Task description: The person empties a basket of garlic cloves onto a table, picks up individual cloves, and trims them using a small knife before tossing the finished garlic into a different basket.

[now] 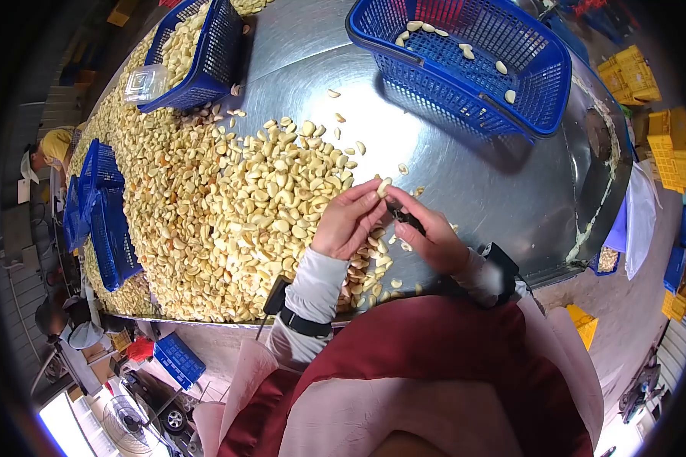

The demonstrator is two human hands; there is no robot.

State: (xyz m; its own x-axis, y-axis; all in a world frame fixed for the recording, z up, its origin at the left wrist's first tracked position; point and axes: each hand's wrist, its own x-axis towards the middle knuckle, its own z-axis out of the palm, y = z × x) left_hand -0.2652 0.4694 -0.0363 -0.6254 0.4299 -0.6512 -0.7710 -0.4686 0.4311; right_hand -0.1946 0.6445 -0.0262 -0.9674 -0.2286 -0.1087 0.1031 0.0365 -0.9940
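The left hand [349, 223] is pinching a pale clove [384, 188] between thumb and finger over the worktop [503, 190] — the right hand [438, 242], just beside it, is gripping a small dark tool [408, 218]. A heap of loose cloves [236, 221] is lying to the left, and a blue basket [434, 90] is standing beyond.

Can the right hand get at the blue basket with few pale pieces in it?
Probably yes: mostly bare metal tabletop lies between the right hand and the blue basket, with nothing tall blocking. The hand holds a dark tool, though, so its grip isn't free.
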